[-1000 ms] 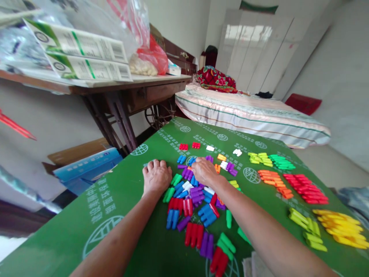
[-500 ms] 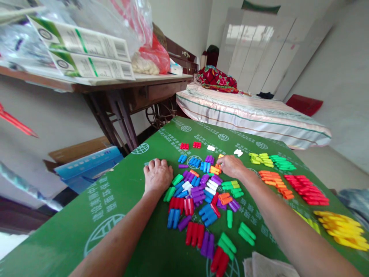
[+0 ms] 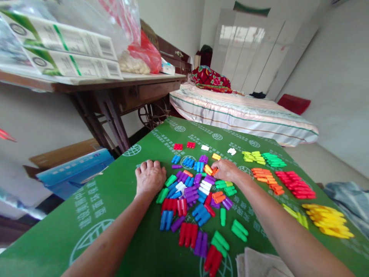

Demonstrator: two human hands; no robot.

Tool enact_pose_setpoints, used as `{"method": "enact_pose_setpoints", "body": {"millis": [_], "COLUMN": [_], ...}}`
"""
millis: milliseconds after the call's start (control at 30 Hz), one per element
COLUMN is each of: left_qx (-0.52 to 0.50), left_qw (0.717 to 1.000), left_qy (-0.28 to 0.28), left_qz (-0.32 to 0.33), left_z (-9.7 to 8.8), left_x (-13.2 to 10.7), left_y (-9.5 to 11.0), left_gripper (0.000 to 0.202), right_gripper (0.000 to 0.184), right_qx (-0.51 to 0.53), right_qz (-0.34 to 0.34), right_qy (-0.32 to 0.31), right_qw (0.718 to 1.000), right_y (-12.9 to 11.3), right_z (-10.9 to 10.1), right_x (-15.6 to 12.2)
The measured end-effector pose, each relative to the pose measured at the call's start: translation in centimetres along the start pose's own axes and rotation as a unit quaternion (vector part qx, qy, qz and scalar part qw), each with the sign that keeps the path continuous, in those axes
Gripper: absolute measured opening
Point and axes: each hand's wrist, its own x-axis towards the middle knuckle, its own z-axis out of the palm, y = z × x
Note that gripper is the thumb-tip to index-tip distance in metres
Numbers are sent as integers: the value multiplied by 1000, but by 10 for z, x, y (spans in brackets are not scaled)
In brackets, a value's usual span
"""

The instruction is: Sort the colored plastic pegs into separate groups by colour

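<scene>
My right hand reaches into the far side of a mixed pile of small plastic tubes like pen caps, joined in short rows. Its fingers are pinched at an orange tube piece, mostly hidden by the fingertips. A yellow-orange piece touches it on the left, and a yellow piece lies just beyond. My left hand rests palm down on the green table, fingers spread and slightly bent, holding nothing. Beside it lie green pieces at the left edge of the pile, among purple, blue, red and white ones.
On the right lie sorted groups: orange, pink-red, yellow, lime and green. Red pieces and white ones sit at the back. A folded cloth lies at the near edge.
The view has shifted slightly to the right. My right hand has drawn back a little, uncovering the yellow piece, and the yellow-orange piece has turned. My left hand stays in place.
</scene>
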Motion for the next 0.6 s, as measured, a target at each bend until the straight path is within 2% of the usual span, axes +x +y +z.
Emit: {"method": "enact_pose_setpoints", "body": {"millis": [167, 267, 433, 533, 600], "left_qx": [-6, -7, -12, -14, -15], "left_qw": [1000, 1000, 1000, 1000, 1000], "left_qy": [-10, -10, -14, -21, -25], "left_qz": [0, 5, 10, 5, 1], "left_z": [-3, -5, -6, -6, -6], "left_x": [3, 3, 4, 6, 7], "left_y": [0, 0, 0, 0, 0], "left_gripper": [44, 46, 47, 48, 49], "right_gripper": [29, 32, 23, 21, 22], "right_qx": [1, -12, -36, -47, -58], "right_qz": [-23, -20, -29, -29, -17], "right_qy": [-21, -8, 10, 20, 25], "right_qw": [1000, 1000, 999, 998, 998], "right_y": [3, -1, -1, 15, 37], "right_z": [-1, -3, -16, -30, -39], "right_x": [-6, -8, -23, -39, -49]}}
